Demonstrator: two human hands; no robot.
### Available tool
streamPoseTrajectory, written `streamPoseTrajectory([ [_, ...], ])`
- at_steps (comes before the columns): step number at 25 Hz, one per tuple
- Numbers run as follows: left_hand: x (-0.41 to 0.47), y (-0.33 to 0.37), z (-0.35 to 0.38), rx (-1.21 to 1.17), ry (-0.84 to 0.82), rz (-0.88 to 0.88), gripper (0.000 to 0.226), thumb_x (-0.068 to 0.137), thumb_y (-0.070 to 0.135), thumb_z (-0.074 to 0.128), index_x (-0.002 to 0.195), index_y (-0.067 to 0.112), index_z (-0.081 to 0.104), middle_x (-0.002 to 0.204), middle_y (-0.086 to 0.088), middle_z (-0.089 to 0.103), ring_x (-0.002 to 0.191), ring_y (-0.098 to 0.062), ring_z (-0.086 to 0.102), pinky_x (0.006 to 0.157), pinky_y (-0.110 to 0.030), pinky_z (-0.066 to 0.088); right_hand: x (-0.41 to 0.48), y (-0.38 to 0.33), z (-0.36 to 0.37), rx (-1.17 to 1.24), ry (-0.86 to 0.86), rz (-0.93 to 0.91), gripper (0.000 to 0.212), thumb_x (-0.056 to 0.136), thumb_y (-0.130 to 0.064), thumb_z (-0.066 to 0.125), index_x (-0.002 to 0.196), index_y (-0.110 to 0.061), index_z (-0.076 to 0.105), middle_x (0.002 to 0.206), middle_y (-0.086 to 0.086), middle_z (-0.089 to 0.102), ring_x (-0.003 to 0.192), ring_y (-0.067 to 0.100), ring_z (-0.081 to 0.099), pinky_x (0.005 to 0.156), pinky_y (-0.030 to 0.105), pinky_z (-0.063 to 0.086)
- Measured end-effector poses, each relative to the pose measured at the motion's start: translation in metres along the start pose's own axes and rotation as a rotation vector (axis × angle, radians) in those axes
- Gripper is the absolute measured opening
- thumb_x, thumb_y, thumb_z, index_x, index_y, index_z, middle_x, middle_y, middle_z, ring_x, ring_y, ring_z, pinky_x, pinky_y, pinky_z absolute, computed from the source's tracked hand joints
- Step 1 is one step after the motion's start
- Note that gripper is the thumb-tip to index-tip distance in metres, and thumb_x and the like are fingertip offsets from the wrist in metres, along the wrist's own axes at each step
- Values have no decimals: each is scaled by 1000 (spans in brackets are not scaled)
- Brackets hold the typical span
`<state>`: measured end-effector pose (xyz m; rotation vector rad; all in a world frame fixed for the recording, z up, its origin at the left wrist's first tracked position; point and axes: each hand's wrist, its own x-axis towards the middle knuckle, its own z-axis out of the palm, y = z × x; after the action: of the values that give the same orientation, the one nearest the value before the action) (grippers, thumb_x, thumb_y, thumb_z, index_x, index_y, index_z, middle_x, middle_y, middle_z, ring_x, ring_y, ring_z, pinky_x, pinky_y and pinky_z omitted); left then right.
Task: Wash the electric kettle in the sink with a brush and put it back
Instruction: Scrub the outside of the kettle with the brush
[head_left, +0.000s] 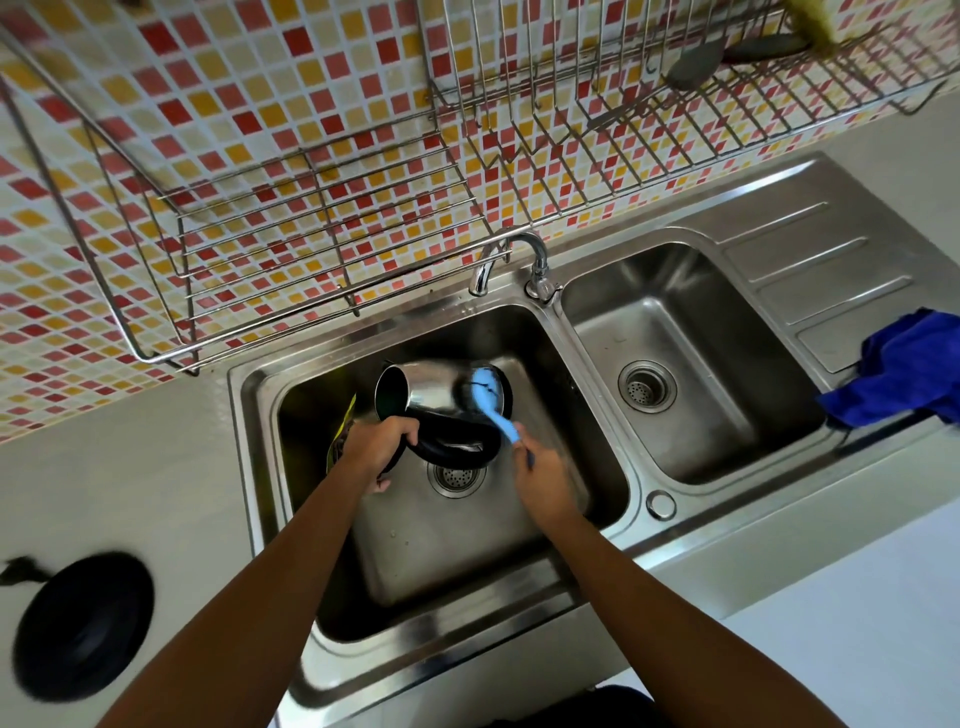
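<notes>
Steel kettle (431, 392) lies tilted over the left sink (597, 467) basin, left hand (382, 447) gripping its black handle, right hand (540, 470) holding a blue brush (491, 402) against its base.

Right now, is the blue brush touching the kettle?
Touching. The head view shows the blue brush lying against the kettle near its base, no gap.

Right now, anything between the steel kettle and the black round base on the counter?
Nothing on the counter between them. The steel electric kettle, gripped by the left hand, is in the left sink basin; the black round base sits left. A yellow item leans at the basin's left wall.
</notes>
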<state>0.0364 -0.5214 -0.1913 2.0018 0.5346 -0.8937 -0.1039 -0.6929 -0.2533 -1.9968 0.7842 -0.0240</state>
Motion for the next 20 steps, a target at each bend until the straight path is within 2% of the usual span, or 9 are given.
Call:
streamPoseTrajectory([
  [2, -2, -3, 5, 13, 13, 27, 41, 51, 24, 70, 88, 9, 66, 82, -6, 51, 75, -23, 47, 63, -35, 43, 8, -4, -2, -180, 45, 123, 42, 101, -25, 40, 142, -25, 49, 90, 17, 70, 80, 31, 67, 67, 35, 49],
  [3, -3, -3, 9, 18, 21, 43, 39, 53, 24, 70, 88, 9, 67, 82, -5, 52, 74, -22, 46, 64, -36, 43, 6, -11, 1, -189, 38, 71, 43, 101, -24, 40, 143, -22, 48, 96, 19, 70, 86, 34, 66, 69, 34, 48],
  [5, -3, -4, 13, 10, 40, 50, 31, 56, 24, 69, 83, 10, 67, 80, -5, 53, 72, -21, 46, 65, -36, 43, -10, -26, 12, -169, -20, -183, 44, 100, -22, 43, 144, -22, 46, 99, 17, 68, 83, 29, 65, 65, 27, 44],
  [7, -4, -6, 14, 4, 47, 43, 29, 56, 25, 69, 82, 12, 68, 79, -4, 55, 73, -21, 48, 65, -36, 44, -18, -26, 14, -175, -57, -309, 46, 99, -22, 45, 145, -24, 45, 98, 14, 65, 81, 27, 63, 66, 29, 46],
  [11, -4, -10, 19, 33, 42, 77, 27, 53, 28, 70, 76, 14, 68, 70, -2, 51, 71, -21, 46, 57, -29, 41, 3, -12, -9, -312, -4, -76, 46, 101, -24, 39, 148, -28, 39, 95, 15, 65, 82, 31, 64, 67, 38, 47],
  [15, -1, -4, 21, 21, 50, 92, 23, 55, 26, 70, 75, 15, 68, 70, -3, 54, 71, -21, 49, 56, -27, 41, -22, -21, 17, -266, -75, -339, 50, 98, -26, 42, 148, -28, 39, 101, 15, 60, 78, 32, 63, 68, 40, 52],
  [17, -1, -2, 15, 25, 29, 59, 32, 49, 30, 69, 76, 13, 65, 69, -4, 49, 68, -23, 46, 54, -28, 40, -22, -5, 22, -263, -34, -256, 50, 99, -25, 42, 148, -25, 39, 101, 15, 61, 82, 32, 63, 68, 36, 48],
  [20, -1, -2, 12, 8, 8, 15, 34, 46, 28, 69, 74, 12, 57, 66, -5, 40, 67, -24, 39, 54, -29, 36, -10, 20, 17, -268, 81, 11, 46, 100, -21, 42, 146, -16, 43, 99, 19, 66, 87, 34, 65, 69, 33, 44],
])
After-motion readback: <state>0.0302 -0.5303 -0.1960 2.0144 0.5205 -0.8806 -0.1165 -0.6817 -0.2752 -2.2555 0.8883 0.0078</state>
